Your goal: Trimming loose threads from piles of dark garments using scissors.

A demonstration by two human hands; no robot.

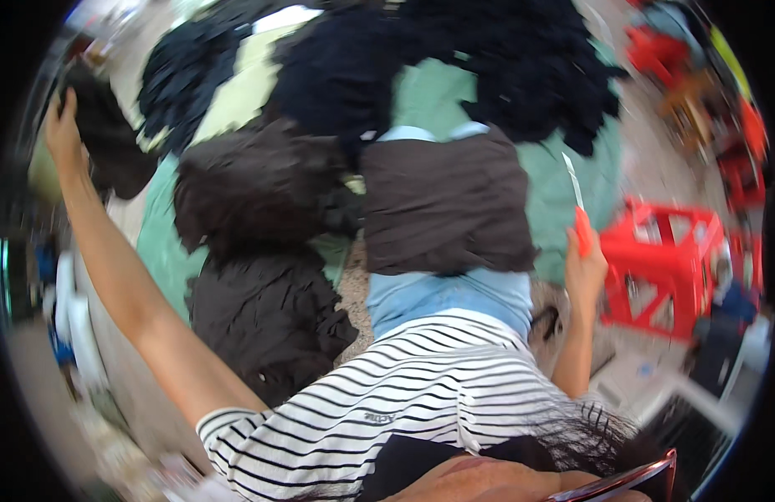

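Dark-brown cloth (pixel 446 205) lies across the person's lap, hiding most of the thighs. Right hand (pixel 587 272) clenched round a red-handled blade (pixel 583 230), tip up. Left hand (pixel 64 134), far out, blurred, at a blackish cloth piece (pixel 111 125); can't tell if grasping or released. Navy heap (pixel 538 75) cut off up top.

Dark cloth piles (pixel 262 184) on green sheeting (pixel 548 201)

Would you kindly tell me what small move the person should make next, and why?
Perhaps bring the left hand in toward the brown cloth on the lap: it is stretched far out, beside a dark cloth, while the right hand holds a red-handled knife upright, off the lap.
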